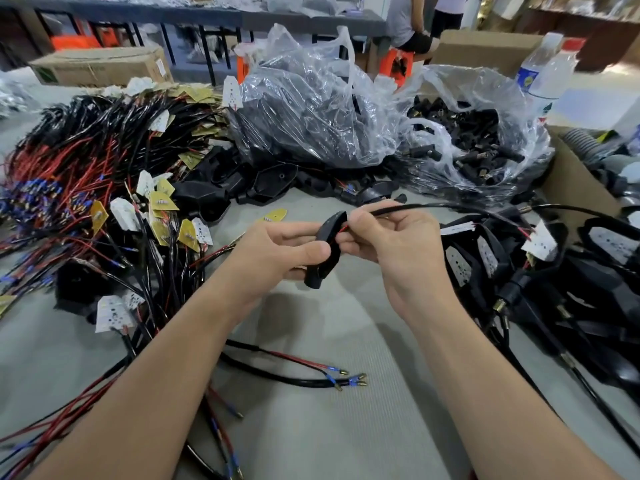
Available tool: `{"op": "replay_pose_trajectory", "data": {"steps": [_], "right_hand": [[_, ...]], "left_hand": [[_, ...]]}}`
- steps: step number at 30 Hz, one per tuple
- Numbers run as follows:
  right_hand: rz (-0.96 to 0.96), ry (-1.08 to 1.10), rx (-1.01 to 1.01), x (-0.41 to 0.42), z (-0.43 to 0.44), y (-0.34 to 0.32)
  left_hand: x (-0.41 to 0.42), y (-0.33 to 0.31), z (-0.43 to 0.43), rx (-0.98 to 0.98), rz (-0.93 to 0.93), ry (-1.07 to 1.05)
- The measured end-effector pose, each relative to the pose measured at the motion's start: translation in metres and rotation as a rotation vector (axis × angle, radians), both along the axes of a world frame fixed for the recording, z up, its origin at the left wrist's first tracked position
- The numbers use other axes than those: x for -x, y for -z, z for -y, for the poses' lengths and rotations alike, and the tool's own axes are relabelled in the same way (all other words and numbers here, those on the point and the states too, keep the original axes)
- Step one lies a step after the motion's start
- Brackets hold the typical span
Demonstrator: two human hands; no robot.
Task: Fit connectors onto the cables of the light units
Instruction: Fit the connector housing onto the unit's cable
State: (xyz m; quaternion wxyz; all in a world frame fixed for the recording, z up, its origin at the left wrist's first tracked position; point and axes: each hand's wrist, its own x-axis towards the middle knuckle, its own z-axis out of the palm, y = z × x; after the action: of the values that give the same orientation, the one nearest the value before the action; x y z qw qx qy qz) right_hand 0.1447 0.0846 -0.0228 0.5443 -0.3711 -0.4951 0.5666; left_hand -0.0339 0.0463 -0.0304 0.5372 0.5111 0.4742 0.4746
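Holding housing (320,271) | left hand (273,252) | long axis near-vertical | right hand (391,244) pinching cable (433,206)

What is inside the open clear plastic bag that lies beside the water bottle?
The clear bag holds many small black connectors with metal tips. How deep the pile goes is hidden by crumpled plastic.

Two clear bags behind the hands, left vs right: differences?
The left bag stands tall and bulging, its handles up; the right bag slumps low with its mouth spread open. The left bag is packed with bulkier black parts; the right bag holds small black connectors with metal tips, in a shallower heap. Both are clear, crinkled plastic and sit on the table.
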Motion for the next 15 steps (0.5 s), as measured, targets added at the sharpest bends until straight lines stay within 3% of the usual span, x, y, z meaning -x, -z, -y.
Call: {"op": "replay_pose_trajectory", "data": {"steps": [2,5,8,12,15], "right_hand": [[0.164,-0.027,-0.082,0.001,0.002,0.003],[0.567,-0.04,-0.24,-0.001,0.002,0.006],[0.761,-0.17,-0.309,-0.003,0.003,0.003],[0.71,-0.218,-0.187,-0.005,0.008,-0.007],[0.662,-0.129,-0.144,-0.004,0.006,-0.01]], "left_hand": [[-0.001,-0.001,-0.001,0.011,0.064,-0.026],[0.002,-0.002,-0.004,0.033,0.176,-0.033],[0.004,-0.001,-0.003,0.068,0.136,-0.006],[-0.002,-0.001,-0.005,0.223,0.148,-0.024],[-0.003,-0.004,-0.003,0.301,0.169,0.044]]}}
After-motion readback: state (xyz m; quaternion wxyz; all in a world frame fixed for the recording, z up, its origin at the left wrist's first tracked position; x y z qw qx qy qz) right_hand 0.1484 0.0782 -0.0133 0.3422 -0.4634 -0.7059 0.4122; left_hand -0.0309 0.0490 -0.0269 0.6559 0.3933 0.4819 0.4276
